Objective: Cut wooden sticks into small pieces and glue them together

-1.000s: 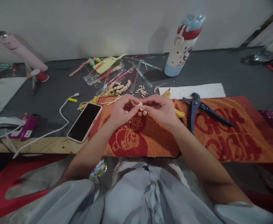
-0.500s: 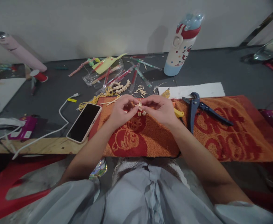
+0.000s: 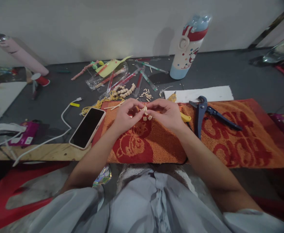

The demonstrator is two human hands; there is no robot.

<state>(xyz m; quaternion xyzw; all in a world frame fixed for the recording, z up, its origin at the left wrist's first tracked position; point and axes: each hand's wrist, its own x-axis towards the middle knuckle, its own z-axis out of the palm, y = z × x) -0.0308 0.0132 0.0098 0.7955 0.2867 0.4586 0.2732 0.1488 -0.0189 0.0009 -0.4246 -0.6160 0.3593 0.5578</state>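
Taking the fingertips as the clock's centre, the grey shirt (image 3: 134, 200) lies nearest, at six o'clock. Between it and the hands is the orange-and-red towel (image 3: 168, 145), reaching to the table's near edge; a bit slipping that way could drop towards the lap or the floor.

Over the towel, the left hand (image 3: 129, 115) and right hand (image 3: 166, 115) meet, thumbs and forefingers pinching a small pale notched piece (image 3: 145, 109). The hold is by the tips alone, so uneven pressure could make it pop out or twist. Two similar pale bits (image 3: 146, 118) show just below; whether they hang from it or rest on the towel, I cannot tell. If loose, a brush of the thumb could scatter them, and the nap could hide them.

At three o'clock, just beside the right hand, is a yellow handle (image 3: 185, 117), with a blue pipe cutter (image 3: 201, 118) past it; a careless sideways sweep could knock either. Towards nine o'clock is the smartphone (image 3: 87, 127); near ten, tangled yellow cord (image 3: 110, 96) could snag a finger and drag the pale notched strands (image 3: 127, 91) beside it. Farther off, at twelve, a dropped piece could get lost among the short loose sticks (image 3: 146, 94).
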